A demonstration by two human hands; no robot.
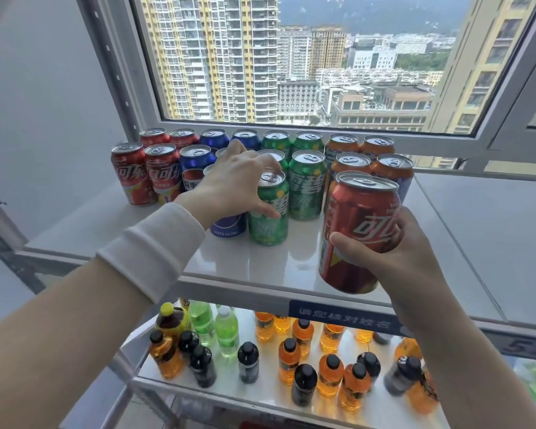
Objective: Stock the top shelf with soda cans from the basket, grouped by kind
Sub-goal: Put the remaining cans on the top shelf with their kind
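Observation:
Cans stand in columns by kind on the white top shelf (260, 264): red cans (130, 176) at the left, then blue cans (197, 159), green cans (307, 184) and orange cans (390, 171). My left hand (235, 184) reaches over the blue column, thumb against the front green can (269, 212) and palm over a blue can (229, 226) beneath it. My right hand (396, 255) grips a red cola can (358, 233), held tilted above the shelf's front right edge. No basket shows in this view.
The lower shelf (260, 394) holds several orange, green and dark bottles. A blue label strip (344, 317) runs along the top shelf's front rail. A window frame (291, 126) rises directly behind the cans. A grey upright post (0, 230) stands at the left.

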